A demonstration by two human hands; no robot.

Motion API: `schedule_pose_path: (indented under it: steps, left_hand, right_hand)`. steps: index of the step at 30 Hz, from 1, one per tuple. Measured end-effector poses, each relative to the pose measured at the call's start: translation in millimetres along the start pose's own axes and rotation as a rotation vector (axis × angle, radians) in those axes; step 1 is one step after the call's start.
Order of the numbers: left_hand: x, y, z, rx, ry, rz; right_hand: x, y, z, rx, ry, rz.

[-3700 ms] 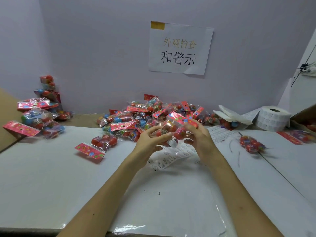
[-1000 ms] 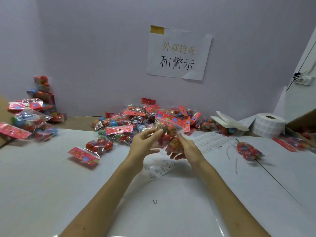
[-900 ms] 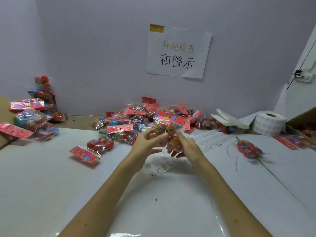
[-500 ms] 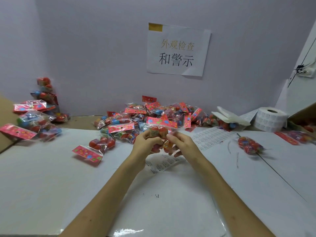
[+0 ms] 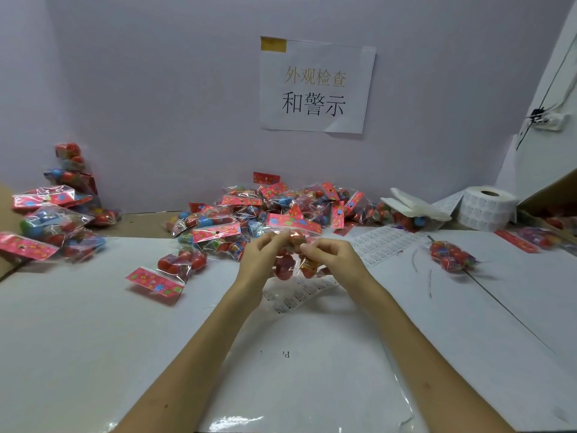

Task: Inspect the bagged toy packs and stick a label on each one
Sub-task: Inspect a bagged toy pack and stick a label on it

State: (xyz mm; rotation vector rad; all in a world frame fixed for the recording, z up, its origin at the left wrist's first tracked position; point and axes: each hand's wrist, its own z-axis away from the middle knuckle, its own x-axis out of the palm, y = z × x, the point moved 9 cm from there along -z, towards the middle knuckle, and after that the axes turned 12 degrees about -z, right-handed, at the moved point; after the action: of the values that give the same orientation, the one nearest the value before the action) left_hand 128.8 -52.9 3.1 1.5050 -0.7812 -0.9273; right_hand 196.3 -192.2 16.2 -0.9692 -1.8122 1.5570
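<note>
Curled fingertips [image 5: 313, 247] of the left hand [image 5: 259, 260] and right hand [image 5: 335, 260] pinch one bagged toy pack [image 5: 284, 266] just above a label strip [image 5: 301, 292] on the white table [image 5: 93, 323], the heap of packs [image 5: 249, 210] close behind, a label roll [image 5: 487, 209] off right.

A white table [image 5: 78, 354] is carrying a heap of toy packs [image 5: 249, 214], label sheets [image 5: 382, 243], a label roll [image 5: 487, 209] and a stray pack [image 5: 451, 256] lying apart.

The toy pack [image 5: 285, 266] is flashing red and orange under a pink, flower-dotted header card [image 5: 293, 222]; label roll [image 5: 487, 210] and desk [image 5: 93, 339] are gleaming white.
</note>
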Motion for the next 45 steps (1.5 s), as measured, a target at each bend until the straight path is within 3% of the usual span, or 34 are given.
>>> schedule_pose_path:
  steps: [8, 16, 26, 32, 36, 41, 45]
  left_hand:
    - [-1, 3, 1, 0.035, -0.009, 0.007]
    - [12, 5, 7, 0.086, -0.045, -0.043]
    - [33, -4, 9, -0.024, -0.315, 0.002]
    - [35, -7, 10, -0.03, -0.366, -0.006]
    - [30, -6, 8, -0.016, -0.3, -0.011]
    - [10, -3, 1, 0.013, -0.11, 0.059]
    - [5, -5, -1, 0.013, -0.082, 0.088]
  right_hand:
    - [2, -3, 0, -0.018, 0.004, -0.079]
    - [-12, 1, -3, -0.02, 0.134, -0.139]
    - [-23, 3, -2, -0.001, 0.199, -0.175]
    - [-26, 2, -2, -0.031, 0.214, -0.127]
    - [-24, 5, -4, -0.023, 0.213, -0.165]
    - [-8, 11, -6, 0.067, 0.06, -0.226]
    - [-9, 12, -6, 0.055, 0.057, -0.194]
